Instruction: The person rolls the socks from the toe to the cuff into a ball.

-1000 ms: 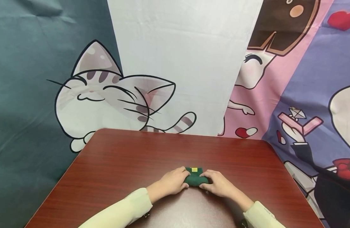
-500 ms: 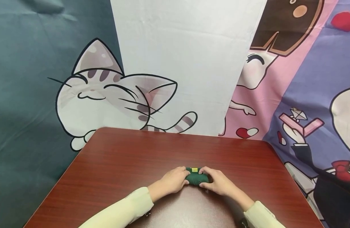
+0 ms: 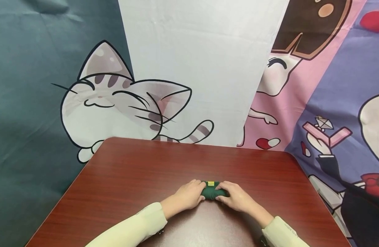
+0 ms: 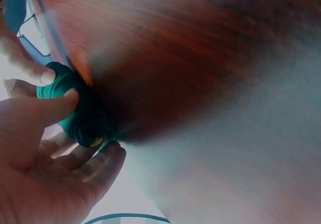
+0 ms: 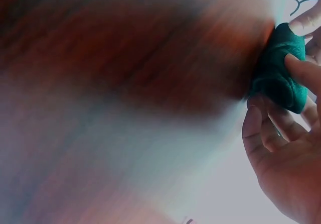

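A dark green rolled cloth (image 3: 210, 193) lies on the table between my two hands, with a small yellow patch on its far part. My left hand (image 3: 188, 195) grips the roll's left end, its thumb on the near side and its fingers over the far side. At the right end, my right hand (image 3: 236, 196) holds the roll the same way. The left wrist view shows the thumb pressed on the green cloth (image 4: 75, 108), with fingers curled beyond it. In the right wrist view, the end of the rolled cloth (image 5: 281, 73) shows its wound layers.
A reddish-brown wooden table (image 3: 146, 164) with rounded far corners spreads under both hands. Behind it hangs a backdrop (image 3: 192, 51) printed with a cartoon cat and other figures. Pale sleeves (image 3: 134, 224) cover my forearms.
The flat green part behind the roll has become shorter as the roll moved slightly away from me. My right fingers have shifted onto the far side of the roll.
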A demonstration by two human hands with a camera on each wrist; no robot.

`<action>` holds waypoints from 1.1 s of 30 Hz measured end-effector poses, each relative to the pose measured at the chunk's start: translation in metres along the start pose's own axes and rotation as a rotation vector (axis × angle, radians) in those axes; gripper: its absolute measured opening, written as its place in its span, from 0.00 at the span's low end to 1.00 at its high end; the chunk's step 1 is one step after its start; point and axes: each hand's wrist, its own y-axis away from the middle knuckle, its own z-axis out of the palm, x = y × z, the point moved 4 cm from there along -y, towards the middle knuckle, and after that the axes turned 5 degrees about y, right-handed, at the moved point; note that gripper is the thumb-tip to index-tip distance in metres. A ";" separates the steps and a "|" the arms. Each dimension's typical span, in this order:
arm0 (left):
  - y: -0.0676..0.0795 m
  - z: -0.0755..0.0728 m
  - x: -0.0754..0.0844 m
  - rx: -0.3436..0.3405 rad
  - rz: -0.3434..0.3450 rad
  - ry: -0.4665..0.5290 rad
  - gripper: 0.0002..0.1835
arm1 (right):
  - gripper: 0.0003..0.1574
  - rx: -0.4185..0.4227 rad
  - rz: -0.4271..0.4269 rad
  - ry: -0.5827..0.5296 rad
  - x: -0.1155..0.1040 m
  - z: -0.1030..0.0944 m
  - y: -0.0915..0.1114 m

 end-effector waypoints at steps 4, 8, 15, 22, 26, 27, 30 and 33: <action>-0.001 -0.001 0.001 -0.002 0.003 -0.026 0.17 | 0.12 0.000 0.002 -0.005 0.002 0.000 -0.002; 0.000 0.000 0.002 0.038 0.035 -0.072 0.17 | 0.10 -0.001 0.012 -0.011 0.001 0.000 -0.004; 0.003 0.001 0.001 0.063 0.056 -0.032 0.19 | 0.08 -0.040 0.065 -0.057 0.002 0.000 -0.005; 0.004 -0.001 0.000 0.037 0.062 0.025 0.17 | 0.13 -0.119 0.136 -0.112 0.003 0.002 -0.005; 0.003 -0.003 0.000 0.032 0.051 0.034 0.13 | 0.13 -0.083 0.116 -0.078 -0.002 -0.001 -0.005; 0.002 -0.004 -0.001 0.034 0.047 0.033 0.12 | 0.14 -0.061 0.103 -0.058 -0.003 -0.002 -0.004; 0.000 -0.006 -0.002 0.039 0.037 0.026 0.11 | 0.16 0.003 0.071 0.009 -0.008 -0.004 -0.004; -0.002 -0.007 -0.004 0.040 0.031 0.016 0.11 | 0.19 0.042 0.056 0.079 -0.012 -0.005 -0.005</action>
